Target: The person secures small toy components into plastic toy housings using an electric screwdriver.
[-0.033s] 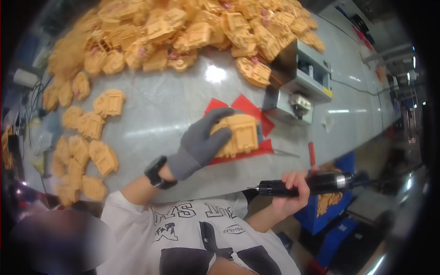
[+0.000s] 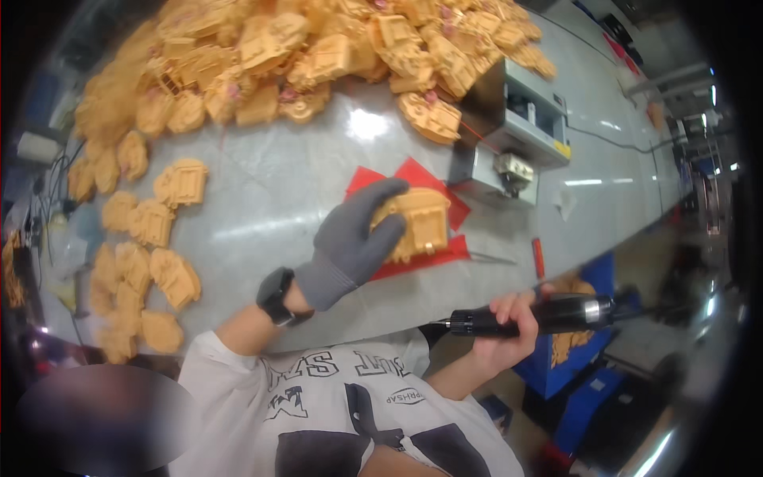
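My left hand, in a grey glove, grips the left side of a yellow-orange plastic housing. Its fingers and thumb are bent around that edge, and the glove hides part of it. Beneath the housing are red pads on the grey table. My bare right hand is wrapped round a black electric screwdriver near the table's front edge. The tool lies roughly level, its thin bit pointing left, apart from the housing.
A large heap of similar housings covers the back of the table. Several more lie at the left. Grey metal devices stand right of the pads, with tweezers and a red-handled tool nearby. A blue bin holds yellow parts below.
The whole view has shifted slightly. The housing sits a little further right against the red pads. My right hand keeps its hold on the electric screwdriver.
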Available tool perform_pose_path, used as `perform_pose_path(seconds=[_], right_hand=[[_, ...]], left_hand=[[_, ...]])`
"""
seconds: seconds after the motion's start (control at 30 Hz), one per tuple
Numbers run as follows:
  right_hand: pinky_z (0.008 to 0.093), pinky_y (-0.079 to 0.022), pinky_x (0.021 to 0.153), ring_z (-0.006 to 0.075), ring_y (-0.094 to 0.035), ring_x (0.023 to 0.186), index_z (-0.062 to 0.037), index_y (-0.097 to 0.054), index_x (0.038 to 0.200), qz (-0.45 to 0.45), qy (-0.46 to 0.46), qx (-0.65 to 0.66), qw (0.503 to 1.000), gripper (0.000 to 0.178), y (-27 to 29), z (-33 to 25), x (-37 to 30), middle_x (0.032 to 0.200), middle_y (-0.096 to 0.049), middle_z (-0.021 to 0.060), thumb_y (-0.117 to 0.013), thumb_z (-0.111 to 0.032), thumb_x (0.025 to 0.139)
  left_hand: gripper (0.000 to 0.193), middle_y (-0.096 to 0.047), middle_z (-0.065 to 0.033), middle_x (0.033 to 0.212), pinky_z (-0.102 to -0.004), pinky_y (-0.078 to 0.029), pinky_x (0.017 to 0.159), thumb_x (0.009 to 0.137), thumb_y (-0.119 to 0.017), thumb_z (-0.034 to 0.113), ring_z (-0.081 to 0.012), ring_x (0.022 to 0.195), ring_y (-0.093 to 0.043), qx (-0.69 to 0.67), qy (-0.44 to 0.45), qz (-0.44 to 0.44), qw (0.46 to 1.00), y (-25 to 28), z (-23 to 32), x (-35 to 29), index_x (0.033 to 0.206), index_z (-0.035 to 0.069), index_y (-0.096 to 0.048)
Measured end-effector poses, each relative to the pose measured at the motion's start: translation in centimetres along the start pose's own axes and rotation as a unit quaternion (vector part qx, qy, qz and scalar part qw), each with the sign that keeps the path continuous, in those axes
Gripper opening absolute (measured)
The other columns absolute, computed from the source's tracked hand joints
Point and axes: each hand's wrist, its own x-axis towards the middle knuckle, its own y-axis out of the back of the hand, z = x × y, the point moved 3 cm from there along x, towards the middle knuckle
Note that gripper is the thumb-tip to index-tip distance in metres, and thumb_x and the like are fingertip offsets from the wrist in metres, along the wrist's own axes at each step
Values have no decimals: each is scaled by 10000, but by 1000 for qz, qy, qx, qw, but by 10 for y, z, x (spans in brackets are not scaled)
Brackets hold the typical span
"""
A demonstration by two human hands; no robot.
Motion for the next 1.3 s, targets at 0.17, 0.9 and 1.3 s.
perform_pose_path(seconds=[0.17,0.9,1.3], right_hand=[[274,-366,564,133,-418,537,-68,-369,1180,48,46,-21,998,465,27,-10,-2,666,-416,26,-511,-40,738],[267,-369,525,131,-427,522,-45,-375,1165,58,29,-49,997,472,23,1,4,657,-441,30,-556,-33,729],[272,-371,531,131,-429,519,-52,-379,1175,49,39,-62,996,468,20,-1,5,653,-431,27,-548,-40,739]], left_hand=[[328,-587,-150,1022,-373,-442,811,771,-576,185,-315,946,-541,372,-164,4,914,-25,16,16,1069,48,-574],[367,-566,-173,1108,-416,-378,970,793,-431,-37,-359,1051,-544,22,-163,-18,986,-28,-22,12,1144,17,-523],[393,-572,-134,1090,-477,-324,1010,689,-517,8,-369,1093,-490,342,-251,-119,898,-25,-4,43,1074,77,-557]])
